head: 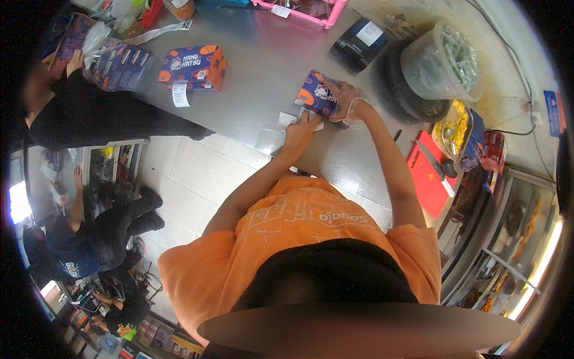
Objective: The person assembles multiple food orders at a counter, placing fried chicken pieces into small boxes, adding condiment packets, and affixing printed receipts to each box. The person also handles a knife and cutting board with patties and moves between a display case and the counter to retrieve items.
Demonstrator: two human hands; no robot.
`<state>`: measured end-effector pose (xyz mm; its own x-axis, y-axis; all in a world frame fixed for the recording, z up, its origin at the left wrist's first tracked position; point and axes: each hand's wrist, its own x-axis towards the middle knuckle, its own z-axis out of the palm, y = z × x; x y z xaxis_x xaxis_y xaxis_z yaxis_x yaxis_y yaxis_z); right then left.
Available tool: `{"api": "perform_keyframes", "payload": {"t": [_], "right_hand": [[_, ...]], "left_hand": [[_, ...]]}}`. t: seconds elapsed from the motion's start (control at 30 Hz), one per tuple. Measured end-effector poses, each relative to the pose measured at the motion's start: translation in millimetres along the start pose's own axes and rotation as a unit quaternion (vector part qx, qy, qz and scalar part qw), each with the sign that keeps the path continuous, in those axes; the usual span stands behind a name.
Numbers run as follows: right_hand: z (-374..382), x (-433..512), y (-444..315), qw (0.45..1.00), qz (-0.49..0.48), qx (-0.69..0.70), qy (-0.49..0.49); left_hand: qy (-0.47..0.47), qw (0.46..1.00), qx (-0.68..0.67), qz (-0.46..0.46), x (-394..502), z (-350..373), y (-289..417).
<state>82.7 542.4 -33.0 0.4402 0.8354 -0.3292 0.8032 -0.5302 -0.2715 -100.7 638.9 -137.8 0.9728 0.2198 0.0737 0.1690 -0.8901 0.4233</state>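
Observation:
A small blue-and-orange printed cardboard food box point(311, 89) sits on the steel table in front of me. My right hand point(347, 102), in a clear plastic glove, grips the box from its right side and top. At the near side of the box, my bare left hand point(301, 134) has its fingertips on a white paper slip point(287, 120). Parts of the slip show on both sides of the fingers, and some of it is hidden beneath them. A larger box of the same print point(193, 65) stands to the left, with a printed slip point(181, 95) hanging from its front.
A black label or receipt printer point(358, 45) and a clear plastic tub point(430, 63) stand at back right. A knife point(432, 164) lies on the red cutting board point(428, 179). A pink basket point(300, 13) is at the far edge. A co-worker's hand point(75, 62) is beside a bagged box point(117, 65).

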Motion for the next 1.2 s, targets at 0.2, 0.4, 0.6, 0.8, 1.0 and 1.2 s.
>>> {"api": "perform_keyframes", "payload": {"t": [0.2, 0.4, 0.6, 0.8, 1.0, 1.2], "right_hand": [[6.0, 0.2, -5.4, 0.999, 0.025, -0.031, 0.003], [40.7, -6.6, -26.6, 0.983, 0.075, -0.109, 0.131], [58.5, 64.6, -98.1, 0.983, -0.008, -0.079, 0.164], [50.1, 162.1, -150.8, 0.992, -0.011, -0.093, 0.084], [12.8, 132.0, -134.5, 0.85, -0.13, 0.483, 0.168], [-21.9, 20.9, -145.3, 0.78, -0.082, 0.619, 0.038]], "left_hand": [[-0.053, 0.998, 0.017, -0.026, 8.1, -23.9, 5.0], [0.017, 0.859, -0.414, -0.302, 19.2, -136.1, -34.9], [0.074, 0.637, -0.745, -0.182, 7.4, -233.8, -71.1], [0.148, 0.646, -0.724, -0.191, -5.6, -264.3, -71.6], [0.171, 0.644, -0.714, -0.215, 3.2, -261.2, -76.6], [0.176, 0.651, -0.718, -0.174, 59.6, -249.4, -41.9]]}}
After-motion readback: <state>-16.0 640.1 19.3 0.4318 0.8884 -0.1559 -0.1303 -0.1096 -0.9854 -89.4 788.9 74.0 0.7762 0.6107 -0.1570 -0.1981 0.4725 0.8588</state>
